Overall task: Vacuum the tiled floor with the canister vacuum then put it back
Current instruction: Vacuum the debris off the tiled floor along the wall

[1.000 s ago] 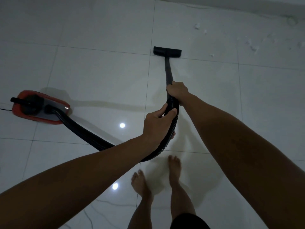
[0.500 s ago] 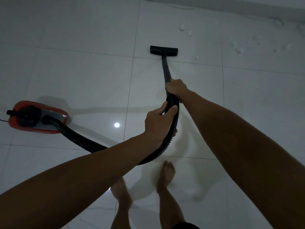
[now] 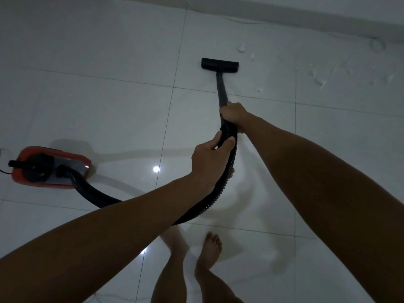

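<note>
Right hand (image 3: 232,114) gripping black wand (image 3: 222,90) near its top; left hand (image 3: 209,159) wrapped round ribbed hose (image 3: 227,178) just below. Floor head (image 3: 219,66) flat on tiled floor (image 3: 109,106), ahead, near white debris (image 3: 241,48). Red canister vacuum (image 3: 47,167) on floor, far left. Bare feet (image 3: 211,246) below.

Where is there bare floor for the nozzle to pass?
Bare tiles lie left of the nozzle, beyond the canister, and right of the right hand. Debris litters the floor near the wall; the hose crosses by the feet.
</note>
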